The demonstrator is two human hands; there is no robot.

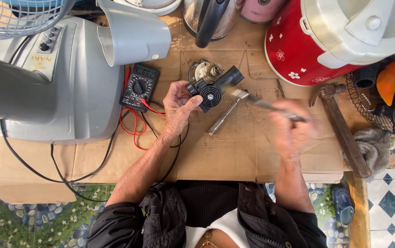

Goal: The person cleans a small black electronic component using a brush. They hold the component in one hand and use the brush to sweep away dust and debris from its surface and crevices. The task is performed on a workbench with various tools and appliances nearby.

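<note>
Fingers (pixel 189 102) of the left hand (pixel 179 106) are wrapping the black motor unit (pixel 215 89), thumb and forefinger pinching its body so the round vented face is turning up toward the camera. The unit is sitting just above the cardboard-covered table (pixel 234 151), near its middle, with a small whitish metal assembly (pixel 205 71) lying just behind it. The right hand (pixel 291 131) is closing tightly around a slim metal tool (pixel 257 102) (motion-blurred, so the exact tip shape cannot be told); the tool's working end is reaching the unit's right edge, touching or nearly so.

Judged step: the person is working at the housing with the tool while the other hand is steadying it. The next move is calling for a firm left-hand hold and a steadier tool tip placed squarely, since a slip would be running toward the thumb.

Outward from there: a chrome socket driver (pixel 223 118) is lying just below the unit, apart from both hands. A black multimeter (pixel 139 87) with red and black leads (pixel 133 126) is resting to the left, beside a grey fan base (pixel 64 78). A red rice cooker (pixel 326 39) is standing at upper right, and a hammer (pixel 342 128) is lying near the right edge.
</note>
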